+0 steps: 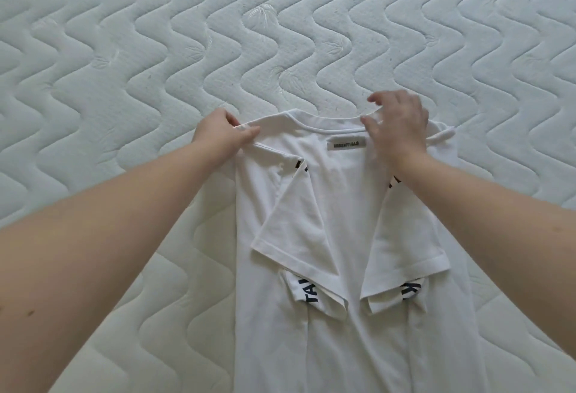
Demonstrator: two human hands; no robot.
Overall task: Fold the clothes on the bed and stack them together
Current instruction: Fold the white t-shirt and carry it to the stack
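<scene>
A white T-shirt (339,237) lies flat on the quilted bed (124,50), collar at the far end and hem running off the near edge of view, with both sleeves folded inward over the middle so that bits of black lettering show at their edges, and a small label (346,145) sits just below the collar. The left hand (219,135) pinches the far left shoulder corner of the shirt between thumb and fingers (249,134). The right hand (397,124) is over the collar's right side, its fingers loosely curled, thumb on the fabric; I cannot tell whether it grips.
</scene>
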